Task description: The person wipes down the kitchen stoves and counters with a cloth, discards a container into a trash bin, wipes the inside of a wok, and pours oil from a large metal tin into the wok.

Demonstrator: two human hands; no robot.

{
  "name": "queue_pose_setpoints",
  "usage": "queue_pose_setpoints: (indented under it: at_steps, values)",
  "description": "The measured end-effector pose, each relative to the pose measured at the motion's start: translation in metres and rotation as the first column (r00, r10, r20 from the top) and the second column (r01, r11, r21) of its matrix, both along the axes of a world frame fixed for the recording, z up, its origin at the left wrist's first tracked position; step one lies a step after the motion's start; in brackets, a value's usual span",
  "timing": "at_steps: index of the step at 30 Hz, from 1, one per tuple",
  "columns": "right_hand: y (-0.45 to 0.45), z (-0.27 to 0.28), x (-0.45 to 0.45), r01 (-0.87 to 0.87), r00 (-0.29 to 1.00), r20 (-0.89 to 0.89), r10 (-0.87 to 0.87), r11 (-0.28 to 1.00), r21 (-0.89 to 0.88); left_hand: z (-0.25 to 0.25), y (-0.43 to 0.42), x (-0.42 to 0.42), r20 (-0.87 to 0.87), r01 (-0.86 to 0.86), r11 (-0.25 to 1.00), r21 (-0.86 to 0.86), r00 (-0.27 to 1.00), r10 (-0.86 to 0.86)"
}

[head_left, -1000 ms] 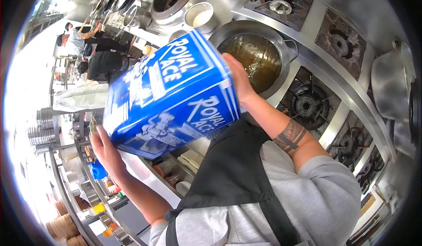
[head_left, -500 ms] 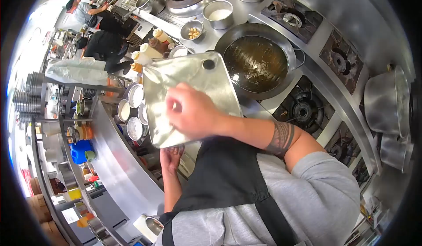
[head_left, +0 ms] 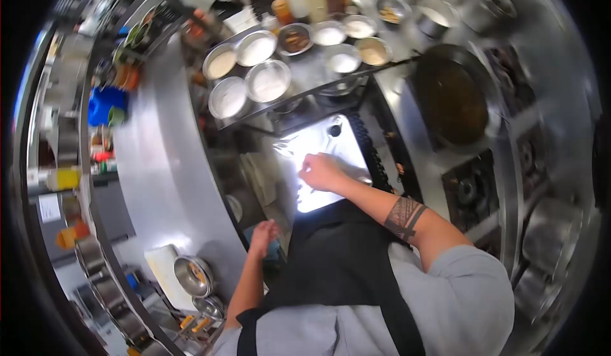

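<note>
A square shiny metal lid point(head_left: 312, 139) with a round dark spot near one corner lies low in front of my apron, strongly lit. My right hand point(head_left: 323, 173) is closed over its middle, fingers curled; the grip point itself is hidden under the hand. To the left, apart from the lid, my left hand point(head_left: 263, 236) holds nothing, its fingers loosely bent and somewhat blurred. Beyond the lid, several metal bowls of white powder point(head_left: 268, 81) stand on the counter, with a bowl of brown pieces point(head_left: 295, 40) among them.
At the right, a large wok point(head_left: 453, 95) with brown liquid sits beside a gas burner point(head_left: 471, 187). Squeeze bottles point(head_left: 316, 1) line the back. A steel counter point(head_left: 159, 146) runs along the left, with metal bowls point(head_left: 193, 276) on its near end.
The lid has gone down and away from my body, with my right hand still on it. My left hand has come off its edge. The view has turned toward the bowls.
</note>
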State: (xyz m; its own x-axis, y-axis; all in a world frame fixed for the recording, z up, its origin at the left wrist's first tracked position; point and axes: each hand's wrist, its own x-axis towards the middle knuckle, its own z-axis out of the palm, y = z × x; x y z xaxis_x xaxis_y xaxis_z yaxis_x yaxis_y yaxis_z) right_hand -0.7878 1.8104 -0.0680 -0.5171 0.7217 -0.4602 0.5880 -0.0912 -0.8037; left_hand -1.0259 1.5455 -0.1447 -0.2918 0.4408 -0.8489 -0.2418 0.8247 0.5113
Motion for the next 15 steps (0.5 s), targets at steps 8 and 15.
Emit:
queue_pose_setpoints:
  at_steps: [8, 15]
  values:
    - [0.014, -0.295, -0.087, -0.087, 0.949, 0.308, 0.070, 0.995, 0.043, -0.023, -0.110, 0.024, 0.000, 0.118, 0.980, -0.162, 0.993, -0.119]
    - [0.017, -0.423, -0.112, -0.356, 0.846, 0.403, 0.349, 0.933, -0.061, -0.024, -0.150, 0.029, -0.064, 0.038, 0.982, -0.186, 0.997, -0.050]
